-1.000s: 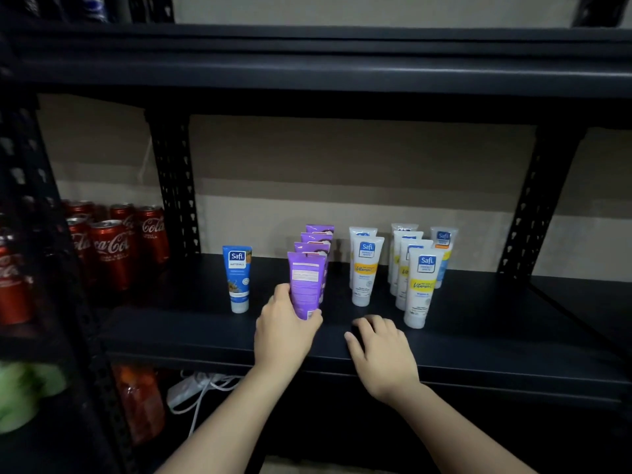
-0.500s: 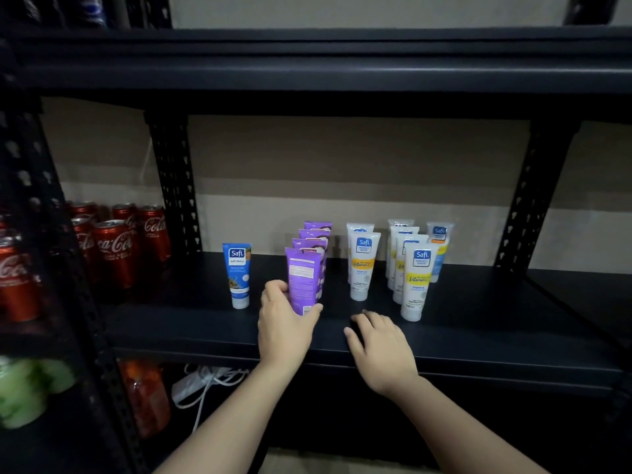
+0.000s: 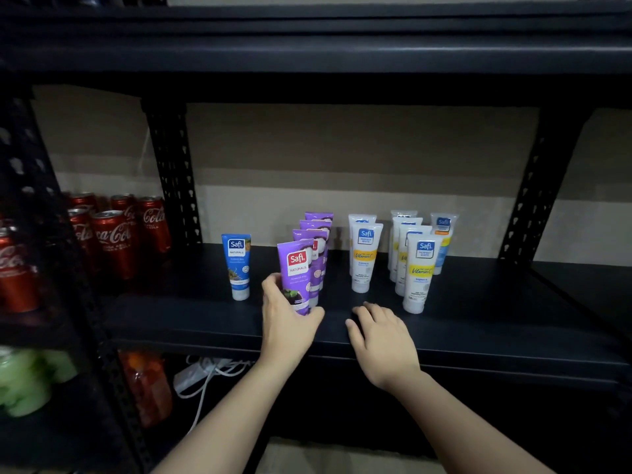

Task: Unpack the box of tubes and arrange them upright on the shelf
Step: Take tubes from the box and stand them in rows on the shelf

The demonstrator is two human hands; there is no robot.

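My left hand (image 3: 289, 323) covers the front purple tube's (image 3: 297, 271) cap. The purple tubes behind (image 3: 316, 230) mostly hide each other. I can't read any tube's small print. The leftmost cola can (image 3: 15, 268) is cut off.

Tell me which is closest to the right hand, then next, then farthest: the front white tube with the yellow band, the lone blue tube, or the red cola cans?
From the right hand:
1. Front white tube with the yellow band, just beyond it, slightly right.
2. Lone blue tube, to the left, past the purple tubes.
3. Red cola cans, far left, in the next bay.
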